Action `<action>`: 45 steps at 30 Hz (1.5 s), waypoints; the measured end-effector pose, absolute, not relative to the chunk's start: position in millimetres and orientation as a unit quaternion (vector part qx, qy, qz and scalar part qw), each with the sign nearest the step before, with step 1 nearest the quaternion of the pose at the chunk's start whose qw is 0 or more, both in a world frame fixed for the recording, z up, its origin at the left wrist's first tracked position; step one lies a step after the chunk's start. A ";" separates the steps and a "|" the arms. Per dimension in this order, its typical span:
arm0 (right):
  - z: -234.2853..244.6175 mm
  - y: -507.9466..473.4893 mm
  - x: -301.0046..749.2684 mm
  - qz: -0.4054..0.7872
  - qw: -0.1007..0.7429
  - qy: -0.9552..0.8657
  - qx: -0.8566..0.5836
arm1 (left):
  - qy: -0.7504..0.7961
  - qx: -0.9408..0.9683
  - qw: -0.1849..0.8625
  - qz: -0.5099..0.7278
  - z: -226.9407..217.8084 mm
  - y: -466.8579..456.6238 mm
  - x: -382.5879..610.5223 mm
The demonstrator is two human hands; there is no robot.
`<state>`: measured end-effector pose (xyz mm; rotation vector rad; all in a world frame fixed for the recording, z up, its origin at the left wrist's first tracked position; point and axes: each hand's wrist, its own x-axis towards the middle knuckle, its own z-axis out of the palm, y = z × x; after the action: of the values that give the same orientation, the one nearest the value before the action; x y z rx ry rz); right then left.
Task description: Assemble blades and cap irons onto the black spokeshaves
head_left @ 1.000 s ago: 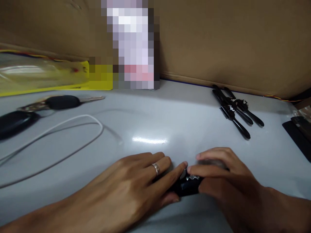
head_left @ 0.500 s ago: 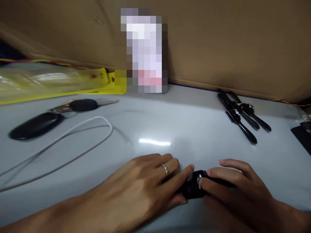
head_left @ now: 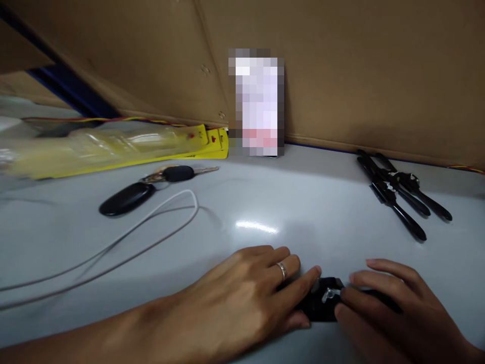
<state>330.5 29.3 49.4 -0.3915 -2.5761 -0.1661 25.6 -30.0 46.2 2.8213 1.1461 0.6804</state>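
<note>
A black two-handled tool that looks like a spokeshave [head_left: 322, 308] lies low on the table in front of me, its middle body showing a small shiny silver piece [head_left: 330, 294]. My left hand [head_left: 261, 293], with a ring on one finger, is closed over the tool's left end and covers that handle. At the silver piece, the thumb and index finger of my right hand [head_left: 394, 303] are pinched together. Its other fingers arch over the right handle. Whether the right fingertips grip the silver piece or only touch it is hard to tell.
Three similar black tools [head_left: 394, 194] lie at the right back. On the left are a key with a black fob [head_left: 127, 198], a looped white cable [head_left: 166, 237] and yellow-backed clear packages [head_left: 132, 146]. A blurred-out upright item [head_left: 259, 106] leans on the cardboard wall [head_left: 359, 76].
The view has shifted, so everything sits further right and lower. The silver piece looks turned, now lying more sideways toward my right fingertips. My left hand keeps its hold.
</note>
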 end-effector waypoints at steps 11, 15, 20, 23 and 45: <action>60.1 31.6 325.0 -0.065 0.243 -0.958 -0.135 | 0.366 0.902 0.013 0.228 49.3 -28.2 27.9; 51.0 26.4 324.6 -0.059 0.266 -0.955 -0.119 | 0.364 0.904 0.012 0.225 50.1 -25.9 27.8; 43.4 22.4 331.0 -0.061 0.257 -0.953 -0.146 | 0.367 0.902 0.010 0.225 47.6 -26.7 27.3; 50.3 28.3 329.5 -0.070 0.238 -0.958 -0.145 | 0.366 0.903 0.016 0.222 45.4 -28.6 26.6; 58.1 30.6 328.4 -0.059 0.230 -0.962 -0.135 | 0.374 0.904 0.024 0.207 43.8 -30.5 21.9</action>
<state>328.4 30.6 58.1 -0.3721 -2.6459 -0.1612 21.9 -30.5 43.8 2.7973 1.1561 0.6405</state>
